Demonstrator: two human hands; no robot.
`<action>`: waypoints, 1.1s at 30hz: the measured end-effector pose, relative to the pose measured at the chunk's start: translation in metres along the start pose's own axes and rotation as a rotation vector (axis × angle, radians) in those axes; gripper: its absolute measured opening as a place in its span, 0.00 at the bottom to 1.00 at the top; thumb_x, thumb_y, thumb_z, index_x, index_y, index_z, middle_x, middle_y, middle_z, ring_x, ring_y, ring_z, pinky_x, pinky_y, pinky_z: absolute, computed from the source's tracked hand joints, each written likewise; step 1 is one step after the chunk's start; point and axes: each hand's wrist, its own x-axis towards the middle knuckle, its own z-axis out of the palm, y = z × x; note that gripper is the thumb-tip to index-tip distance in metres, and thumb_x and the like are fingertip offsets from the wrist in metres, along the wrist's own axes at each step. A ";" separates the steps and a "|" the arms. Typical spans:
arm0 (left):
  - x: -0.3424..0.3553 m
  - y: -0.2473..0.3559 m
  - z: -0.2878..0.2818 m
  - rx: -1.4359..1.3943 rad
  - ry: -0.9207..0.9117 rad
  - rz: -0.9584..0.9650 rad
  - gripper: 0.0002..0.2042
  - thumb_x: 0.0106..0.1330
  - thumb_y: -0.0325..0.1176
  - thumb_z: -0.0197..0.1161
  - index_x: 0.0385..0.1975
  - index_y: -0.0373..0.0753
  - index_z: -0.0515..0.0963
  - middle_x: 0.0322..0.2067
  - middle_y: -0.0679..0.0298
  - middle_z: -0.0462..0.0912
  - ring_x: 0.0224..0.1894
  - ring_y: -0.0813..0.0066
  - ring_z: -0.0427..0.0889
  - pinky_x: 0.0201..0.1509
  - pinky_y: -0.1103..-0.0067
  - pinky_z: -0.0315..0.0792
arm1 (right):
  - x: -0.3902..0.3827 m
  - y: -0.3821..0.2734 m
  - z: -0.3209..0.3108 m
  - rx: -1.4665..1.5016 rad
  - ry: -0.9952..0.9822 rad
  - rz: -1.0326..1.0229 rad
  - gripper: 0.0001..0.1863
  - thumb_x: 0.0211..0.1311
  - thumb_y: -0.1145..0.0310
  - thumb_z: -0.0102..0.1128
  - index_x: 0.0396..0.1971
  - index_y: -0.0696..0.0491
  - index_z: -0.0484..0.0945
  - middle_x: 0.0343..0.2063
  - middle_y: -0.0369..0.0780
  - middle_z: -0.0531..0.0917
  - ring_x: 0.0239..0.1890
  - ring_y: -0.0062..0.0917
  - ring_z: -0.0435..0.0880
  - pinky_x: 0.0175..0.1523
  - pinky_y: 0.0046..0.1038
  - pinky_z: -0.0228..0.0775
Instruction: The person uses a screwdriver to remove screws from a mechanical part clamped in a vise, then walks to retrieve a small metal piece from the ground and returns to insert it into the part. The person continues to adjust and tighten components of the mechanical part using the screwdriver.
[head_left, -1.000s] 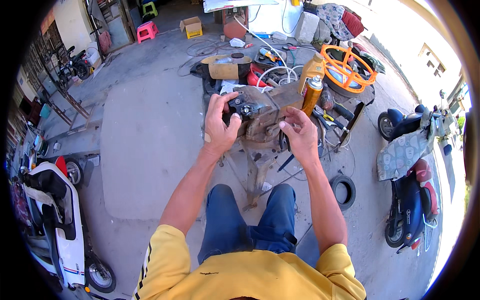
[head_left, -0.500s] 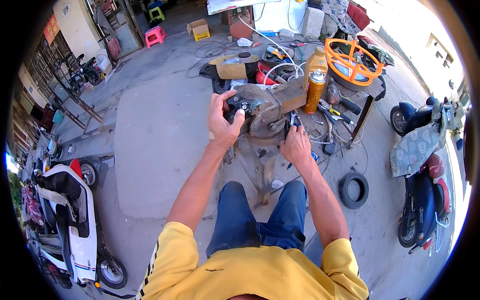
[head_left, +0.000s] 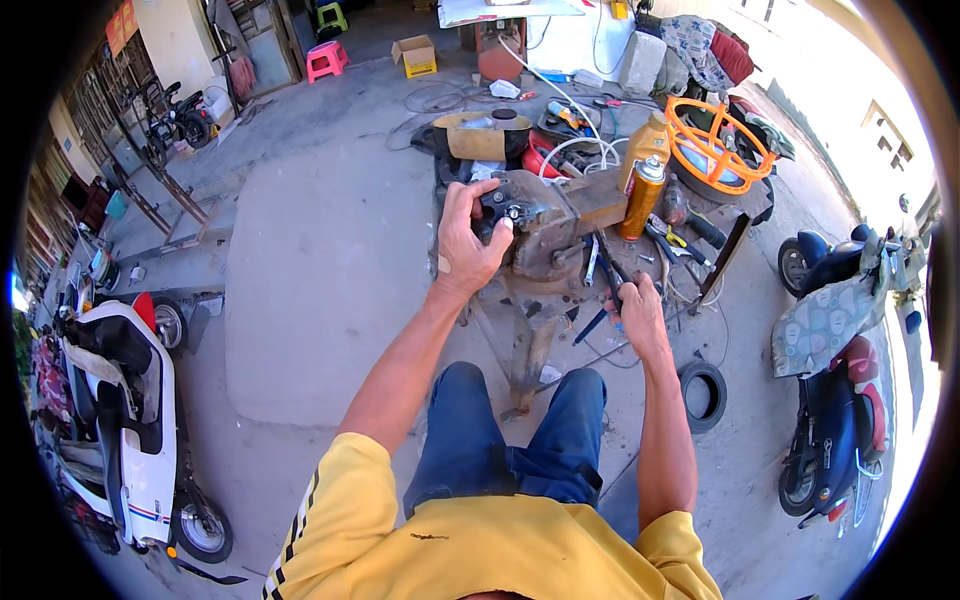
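At the left side of the rusty bench vise [head_left: 545, 250], my left hand [head_left: 468, 245] grips a small black part [head_left: 493, 203] with its thumb and fingers. A shiny round metal fitting [head_left: 513, 213] shows on that part by my thumb tip. Right of the vise, my right hand [head_left: 643, 312] is closed around a dark-handled tool that looks like pliers [head_left: 614, 270]. One of its handles angles out to the left, apart from my fingers. A silver wrench [head_left: 592, 262] lies between the vise and the pliers.
Behind the vise's right end stand a spray can [head_left: 643, 198] and a golden bottle [head_left: 650, 138]. Yellow-handled pliers [head_left: 680, 243] and an orange wheel rim [head_left: 718, 150] lie further right. A small tyre [head_left: 703, 396] rests on the ground; a white scooter [head_left: 150, 430] stands left.
My right hand has drawn back and to the right from beside the vise, with the dark-handled pliers now in it. The left hand still grips the black part. The view has shifted slightly.
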 end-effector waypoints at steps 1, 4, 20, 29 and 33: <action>-0.001 -0.002 -0.002 0.004 0.004 0.000 0.24 0.61 0.29 0.67 0.60 0.34 0.81 0.39 0.65 0.66 0.40 0.72 0.67 0.46 0.77 0.68 | -0.014 -0.035 -0.012 0.211 -0.037 0.100 0.13 0.76 0.65 0.49 0.43 0.60 0.74 0.37 0.49 0.87 0.33 0.34 0.83 0.40 0.37 0.75; -0.001 -0.002 -0.002 -0.005 0.005 0.009 0.24 0.61 0.29 0.67 0.60 0.34 0.80 0.39 0.65 0.65 0.39 0.72 0.67 0.46 0.77 0.67 | -0.045 -0.102 -0.051 0.459 -0.133 0.179 0.10 0.79 0.65 0.54 0.45 0.57 0.74 0.35 0.41 0.85 0.31 0.22 0.78 0.38 0.28 0.72; -0.001 0.000 -0.002 -0.013 -0.006 0.017 0.24 0.60 0.28 0.68 0.60 0.33 0.80 0.38 0.63 0.67 0.40 0.69 0.69 0.47 0.74 0.70 | -0.049 -0.230 -0.068 -0.523 -0.084 -0.522 0.18 0.77 0.62 0.63 0.59 0.55 0.85 0.40 0.51 0.84 0.40 0.48 0.88 0.45 0.47 0.81; 0.002 -0.003 -0.004 0.009 -0.012 0.038 0.25 0.57 0.27 0.66 0.58 0.32 0.80 0.38 0.59 0.69 0.39 0.65 0.72 0.45 0.71 0.73 | -0.028 -0.261 -0.066 -0.843 -0.146 -0.647 0.17 0.75 0.61 0.64 0.54 0.55 0.85 0.38 0.50 0.84 0.39 0.46 0.90 0.43 0.48 0.83; 0.004 -0.004 -0.005 0.006 -0.018 0.025 0.25 0.56 0.26 0.64 0.57 0.31 0.80 0.38 0.59 0.68 0.38 0.65 0.70 0.45 0.71 0.72 | -0.026 -0.274 -0.054 -0.972 -0.184 -0.655 0.16 0.72 0.62 0.66 0.51 0.57 0.84 0.37 0.50 0.83 0.36 0.47 0.91 0.38 0.47 0.83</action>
